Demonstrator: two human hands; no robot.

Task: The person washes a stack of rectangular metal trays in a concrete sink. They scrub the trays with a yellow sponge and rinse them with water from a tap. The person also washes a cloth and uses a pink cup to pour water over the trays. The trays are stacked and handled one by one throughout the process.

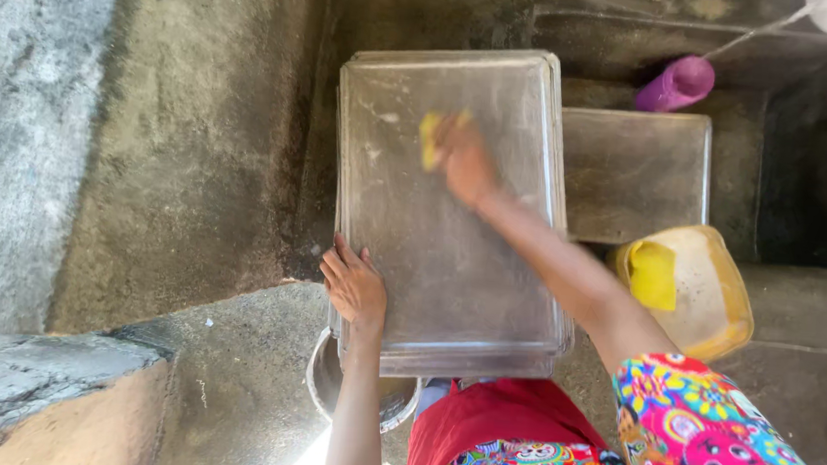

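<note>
A stack of large rectangular metal trays (467, 292) lies in front of me, its top face dull and wet. My right hand (464, 160) presses a yellow sponge (430, 139) onto the upper part of the top tray; the hand is blurred with motion. My left hand (354, 284) lies flat on the tray stack's near left edge, fingers spread, steadying it.
Another metal tray (633, 173) lies to the right. A yellow tub (711, 305) with a yellow sponge (654, 273) inside sits near my right arm. A purple bottle (676, 84) lies at the back. A metal bucket (325, 384) stands under the stack. Concrete walls surround the wash area.
</note>
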